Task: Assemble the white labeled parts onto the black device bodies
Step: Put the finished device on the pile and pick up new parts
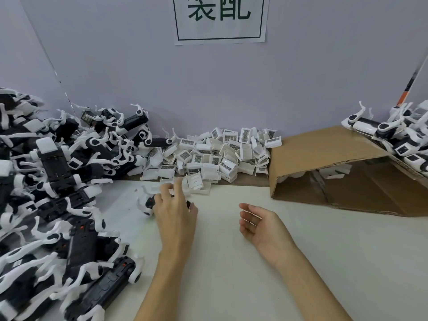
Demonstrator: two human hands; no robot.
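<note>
Fingers of our left hand (174, 210) curl over a black body (150, 203) just before the white parts (215, 154), steadying it; our right hand (257, 224) waits relaxed, empty.

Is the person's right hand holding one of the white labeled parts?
No, the right hand hovers open and empty above the table, apart from the pile of white labeled parts.

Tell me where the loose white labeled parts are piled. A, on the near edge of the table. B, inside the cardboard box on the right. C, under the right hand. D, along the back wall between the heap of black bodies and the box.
D: the white labeled parts lie heaped against the wall, with the black device bodies to their left and the cardboard box to their right.
</note>
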